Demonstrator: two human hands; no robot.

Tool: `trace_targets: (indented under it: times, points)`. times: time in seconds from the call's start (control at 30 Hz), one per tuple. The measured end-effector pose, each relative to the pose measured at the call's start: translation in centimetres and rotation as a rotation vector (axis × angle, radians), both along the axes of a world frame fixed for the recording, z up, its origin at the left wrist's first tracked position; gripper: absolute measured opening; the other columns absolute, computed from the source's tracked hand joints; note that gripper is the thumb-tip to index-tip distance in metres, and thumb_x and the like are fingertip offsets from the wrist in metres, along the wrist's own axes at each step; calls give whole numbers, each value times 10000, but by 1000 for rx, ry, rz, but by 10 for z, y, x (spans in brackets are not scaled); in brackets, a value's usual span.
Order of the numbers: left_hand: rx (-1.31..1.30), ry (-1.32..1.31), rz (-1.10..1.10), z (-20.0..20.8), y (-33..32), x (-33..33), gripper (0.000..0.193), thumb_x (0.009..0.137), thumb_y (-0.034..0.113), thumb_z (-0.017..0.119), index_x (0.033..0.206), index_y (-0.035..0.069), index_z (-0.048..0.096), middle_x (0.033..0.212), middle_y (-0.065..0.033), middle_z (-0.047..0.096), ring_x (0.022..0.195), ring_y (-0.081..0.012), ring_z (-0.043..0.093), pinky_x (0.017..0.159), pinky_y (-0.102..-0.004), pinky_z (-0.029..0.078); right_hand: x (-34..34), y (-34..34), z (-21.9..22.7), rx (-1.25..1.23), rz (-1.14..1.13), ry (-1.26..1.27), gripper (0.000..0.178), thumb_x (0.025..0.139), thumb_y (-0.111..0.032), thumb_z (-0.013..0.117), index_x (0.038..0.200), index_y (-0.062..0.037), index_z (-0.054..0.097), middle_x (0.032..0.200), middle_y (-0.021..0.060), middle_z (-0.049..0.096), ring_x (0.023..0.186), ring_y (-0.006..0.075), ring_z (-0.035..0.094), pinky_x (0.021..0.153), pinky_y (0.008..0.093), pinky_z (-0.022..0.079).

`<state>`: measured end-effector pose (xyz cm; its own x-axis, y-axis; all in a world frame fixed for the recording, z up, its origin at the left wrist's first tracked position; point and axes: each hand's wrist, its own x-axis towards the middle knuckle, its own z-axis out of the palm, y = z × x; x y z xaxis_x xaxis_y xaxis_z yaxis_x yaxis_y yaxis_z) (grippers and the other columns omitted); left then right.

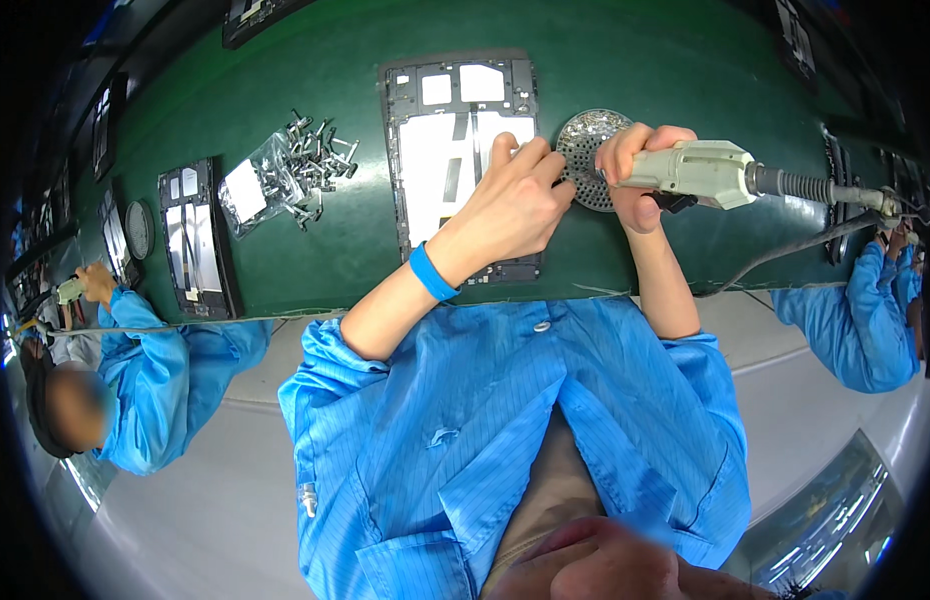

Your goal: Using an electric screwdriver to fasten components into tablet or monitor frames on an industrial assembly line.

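My right hand [635, 165] is wrapped round a pale green electric screwdriver [707, 172] lying level, its front end pointing left. The hand is over the right part of a round perforated metal screw tray [592, 125]. My left hand [515, 200], with a blue band [431, 272] on its wrist, has its fingers curled in beside the tray's left edge. Whether something small is between those fingers is hidden. Under that hand lies a tablet housing [422, 165], a black frame with white panels and a dark strip down the middle.
Left of the housing, small metal and black parts [325, 160] spill from a clear plastic bag [247, 195]. A second tablet housing [192, 240] lies farther left. The screwdriver's cable [800, 243] runs right across the green table [685, 60]. Co-workers in blue [150, 375] sit on both sides.
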<state>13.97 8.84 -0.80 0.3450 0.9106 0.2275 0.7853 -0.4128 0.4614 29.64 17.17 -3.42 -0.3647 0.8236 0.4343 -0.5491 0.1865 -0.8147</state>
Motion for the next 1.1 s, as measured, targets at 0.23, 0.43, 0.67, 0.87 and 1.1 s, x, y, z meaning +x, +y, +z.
trace_targets:
  times: [0.23,0.43,0.67,0.87,1.1]
  points:
    - [-12,-10,-4,2,-3,-2,157,690,133,719,831,71,686,819,-44,552,881,-215,512,756,-387,335,-6,0,-5,105,71,77,613,703,-273,813,1054,-101,340,737,40,483,595,116,479,546,251,454]
    - [-21,-6,54,34,-17,-14,198,708,130,715,895,77,678,874,-39,576,906,-208,516,772,-391,337,-14,-7,-11,191,-153,-111,678,688,-375,836,1084,-123,347,723,38,492,599,129,494,528,270,458]
    - [-118,-114,222,61,-82,-85,95,725,122,694,779,69,637,740,-57,561,735,-237,554,699,-355,398,-15,-1,-17,213,-188,58,769,654,-496,823,1121,-87,370,725,47,536,574,137,525,517,261,464]
    - [-107,91,721,33,-100,-156,78,736,92,694,795,58,656,766,-82,599,764,-270,564,716,-389,393,-17,-7,-15,208,-273,-105,578,803,-446,711,1144,-145,353,678,34,473,505,114,431,471,228,397]
    - [-16,169,613,8,-74,-163,233,685,132,759,897,86,673,836,-58,593,825,-252,541,749,-372,390,-21,-3,-12,310,-292,-128,716,747,-553,724,1191,-114,374,686,38,489,527,122,469,491,238,415]
